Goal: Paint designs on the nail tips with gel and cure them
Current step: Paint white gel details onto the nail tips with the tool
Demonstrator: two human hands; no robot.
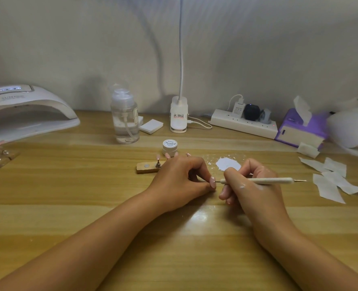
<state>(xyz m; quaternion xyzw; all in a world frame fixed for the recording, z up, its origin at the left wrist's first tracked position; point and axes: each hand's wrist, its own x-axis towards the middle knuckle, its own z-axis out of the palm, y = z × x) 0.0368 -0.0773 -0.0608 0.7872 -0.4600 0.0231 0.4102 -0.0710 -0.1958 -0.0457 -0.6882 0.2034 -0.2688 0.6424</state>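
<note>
Nail tip [212, 182] pinched in left hand [180, 181], right hand [251, 185] gripping dotting tool [266, 181]

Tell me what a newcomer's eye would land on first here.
The two hands meeting at centre: the left hand holds a pink nail tip while the right hand holds a white dotting pen to it. Just behind lies a white gel smear, and a curing lamp sits far left.

Glossy wooden table [69, 206], clear plastic bottle [124, 120], matt paper wipes [331, 181]
</note>
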